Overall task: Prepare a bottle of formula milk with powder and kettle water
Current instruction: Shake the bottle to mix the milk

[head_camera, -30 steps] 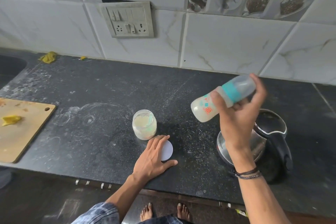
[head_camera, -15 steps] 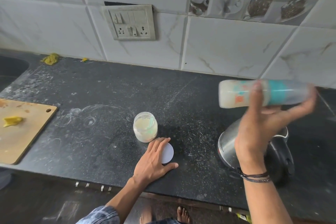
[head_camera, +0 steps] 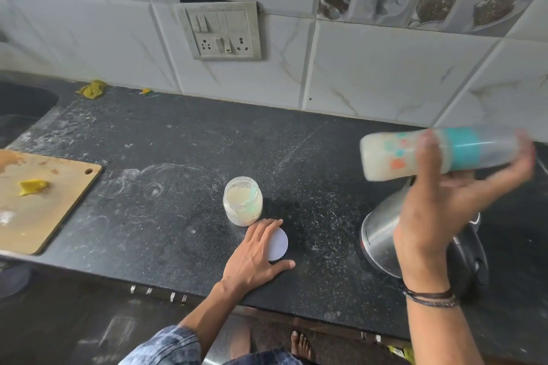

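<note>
My right hand [head_camera: 444, 204] grips a capped baby bottle [head_camera: 394, 154] with a teal ring, held sideways in the air and blurred by motion. Milky liquid fills its left end. Below that hand sits a steel kettle [head_camera: 382, 240] with a black handle, partly hidden by my wrist. An open jar of pale powder [head_camera: 242, 204] with a scoop inside stands mid-counter. My left hand [head_camera: 255, 255] lies flat on the black counter [head_camera: 166, 163], fingers spread over the jar's white lid [head_camera: 280, 244].
A wooden cutting board [head_camera: 44, 201] with a yellow scrap lies at the left. A dark sink [head_camera: 20, 104] is at the far left. A yellow rag [head_camera: 93, 88] sits by the tiled wall, under a switch panel [head_camera: 221, 31]. White powder dusts the counter.
My right hand swung the bottle from tilted with its cap up and to the right to lying sideways, and carried it rightwards and up; it stays blurred. The left hand stayed on the lid.
</note>
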`<state>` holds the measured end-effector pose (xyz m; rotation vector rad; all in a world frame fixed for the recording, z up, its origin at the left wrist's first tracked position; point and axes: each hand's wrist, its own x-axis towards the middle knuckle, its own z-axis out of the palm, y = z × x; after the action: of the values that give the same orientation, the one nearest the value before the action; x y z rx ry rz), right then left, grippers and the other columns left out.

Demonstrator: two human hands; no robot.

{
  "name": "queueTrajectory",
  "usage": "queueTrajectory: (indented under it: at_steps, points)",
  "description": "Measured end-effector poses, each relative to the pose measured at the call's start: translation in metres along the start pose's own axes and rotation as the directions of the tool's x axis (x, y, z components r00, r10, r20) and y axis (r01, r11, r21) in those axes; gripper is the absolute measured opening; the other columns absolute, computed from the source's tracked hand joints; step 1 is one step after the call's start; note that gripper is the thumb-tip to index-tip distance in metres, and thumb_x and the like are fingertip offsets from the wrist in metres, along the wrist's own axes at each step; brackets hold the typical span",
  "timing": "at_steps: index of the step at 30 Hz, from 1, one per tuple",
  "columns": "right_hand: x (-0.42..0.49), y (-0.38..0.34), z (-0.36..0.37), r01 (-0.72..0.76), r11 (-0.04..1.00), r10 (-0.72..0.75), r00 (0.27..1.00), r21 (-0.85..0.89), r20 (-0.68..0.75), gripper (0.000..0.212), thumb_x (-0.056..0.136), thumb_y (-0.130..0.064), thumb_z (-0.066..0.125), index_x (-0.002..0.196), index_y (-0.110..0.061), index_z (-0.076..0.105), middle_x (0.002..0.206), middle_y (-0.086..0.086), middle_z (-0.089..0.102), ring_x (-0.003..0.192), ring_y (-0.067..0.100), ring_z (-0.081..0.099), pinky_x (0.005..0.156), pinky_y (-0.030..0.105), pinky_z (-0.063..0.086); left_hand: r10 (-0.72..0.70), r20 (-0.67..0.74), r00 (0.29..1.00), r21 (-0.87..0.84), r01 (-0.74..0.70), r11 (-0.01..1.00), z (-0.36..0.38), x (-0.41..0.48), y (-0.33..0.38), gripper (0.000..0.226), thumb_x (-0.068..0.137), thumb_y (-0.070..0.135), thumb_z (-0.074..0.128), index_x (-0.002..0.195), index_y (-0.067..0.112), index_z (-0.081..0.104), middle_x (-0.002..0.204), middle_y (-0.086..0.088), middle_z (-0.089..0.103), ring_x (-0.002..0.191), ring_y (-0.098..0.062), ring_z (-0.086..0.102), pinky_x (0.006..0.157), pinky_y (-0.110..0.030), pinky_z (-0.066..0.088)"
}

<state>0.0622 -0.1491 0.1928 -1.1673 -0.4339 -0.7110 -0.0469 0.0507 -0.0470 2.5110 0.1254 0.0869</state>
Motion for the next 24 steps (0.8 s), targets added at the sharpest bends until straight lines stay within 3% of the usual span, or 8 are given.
queueTrajectory:
  at_steps: [2, 6, 10, 12, 16, 19, 21, 24]
  points:
    - [0.005, 0.004, -0.003, 0.104, 0.994, -0.104, 0.994, -0.021, -0.026, 0.083, 0.097, 0.006, 0.069, 0.149, 0.012, 0.003, 0.144, -0.008, 0.050, 0.122, 0.004, 0.062, 0.100, 0.024, 0.053, -0.004, -0.004, 1.000, -0.001, 0.004, 1.000, 0.000, 0.001, 0.000, 0.099, 0.081, 0.079, 0.063, 0.158, 0.027, 0.029, 0.158, 0.012, 0.031, 0.147, -0.007, 0.020, 0.118, -0.018, 0.012]
    - [-0.008, 0.009, -0.002, -0.245, 0.969, 0.248, 0.960, -0.040, 0.131, 0.084, 0.083, -0.006, 0.082, 0.148, -0.013, 0.028, 0.134, -0.001, 0.054, 0.107, 0.013, 0.068, 0.090, 0.028, 0.056, -0.001, 0.008, 1.000, -0.009, 0.002, 1.000, -0.001, 0.000, 0.000, 0.099, 0.081, 0.080, 0.062, 0.157, 0.028, 0.029, 0.158, 0.012, 0.031, 0.147, -0.007, 0.020, 0.119, -0.021, 0.015]
    - [-0.013, 0.025, -0.013, -0.249, 0.967, 0.250, 0.968, -0.055, 0.016, 0.086, 0.088, -0.015, 0.085, 0.150, -0.013, 0.025, 0.130, -0.013, 0.064, 0.108, 0.016, 0.070, 0.091, 0.030, 0.058, -0.007, 0.007, 1.000, -0.001, 0.007, 1.000, 0.000, 0.000, 0.000, 0.099, 0.081, 0.081, 0.061, 0.158, 0.028, 0.027, 0.159, 0.012, 0.029, 0.148, -0.007, 0.018, 0.120, -0.022, 0.016]
    - [-0.018, 0.040, -0.017, -0.263, 0.951, 0.271, 0.962, -0.161, 0.033, 0.091, 0.086, -0.022, 0.088, 0.152, -0.016, 0.026, 0.132, -0.019, 0.061, 0.110, 0.016, 0.070, 0.091, 0.031, 0.059, -0.005, 0.005, 1.000, -0.004, 0.005, 1.000, 0.001, 0.000, 0.000, 0.099, 0.081, 0.081, 0.061, 0.158, 0.029, 0.027, 0.159, 0.013, 0.030, 0.147, -0.007, 0.019, 0.118, -0.020, 0.013]
    - [-0.054, 0.076, -0.025, -0.165, 0.813, 0.382, 0.875, -0.558, 0.298, 0.092, 0.078, -0.033, 0.092, 0.147, -0.049, 0.033, 0.139, -0.039, 0.046, 0.123, 0.006, 0.060, 0.100, 0.042, 0.055, 0.002, -0.003, 1.000, -0.015, -0.002, 1.000, 0.001, 0.000, -0.001, 0.098, 0.081, 0.080, 0.062, 0.157, 0.029, 0.028, 0.158, 0.013, 0.031, 0.146, -0.007, 0.021, 0.118, -0.021, 0.014]
    - [-0.088, 0.104, -0.035, -0.076, 0.754, 0.463, 0.766, -0.653, 0.445, 0.092, 0.081, -0.035, 0.089, 0.148, -0.052, 0.029, 0.143, -0.048, 0.038, 0.131, -0.004, 0.050, 0.107, 0.026, 0.045, -0.010, -0.003, 1.000, -0.024, 0.010, 1.000, 0.001, 0.000, -0.002, 0.099, 0.080, 0.080, 0.063, 0.157, 0.029, 0.028, 0.158, 0.013, 0.031, 0.147, -0.006, 0.021, 0.120, -0.023, 0.017]
    - [-0.105, 0.119, -0.042, -0.055, 0.749, 0.480, 0.731, -0.660, 0.484, 0.092, 0.083, -0.032, 0.088, 0.150, -0.049, 0.028, 0.145, -0.039, 0.040, 0.130, -0.009, 0.044, 0.107, 0.018, 0.039, -0.014, -0.002, 1.000, -0.024, 0.014, 1.000, 0.002, 0.000, -0.002, 0.099, 0.080, 0.081, 0.063, 0.157, 0.030, 0.028, 0.158, 0.013, 0.032, 0.147, -0.006, 0.021, 0.120, -0.023, 0.017]
    - [-0.120, 0.131, -0.047, -0.022, 0.731, 0.494, 0.707, -0.682, 0.507, 0.091, 0.085, -0.030, 0.086, 0.152, -0.044, 0.027, 0.146, -0.018, 0.046, 0.130, 0.004, 0.049, 0.107, 0.013, 0.034, -0.016, -0.002, 1.000, -0.027, 0.016, 1.000, 0.002, 0.000, -0.002, 0.099, 0.080, 0.081, 0.062, 0.157, 0.030, 0.028, 0.158, 0.012, 0.032, 0.147, -0.007, 0.023, 0.118, -0.022, 0.016]
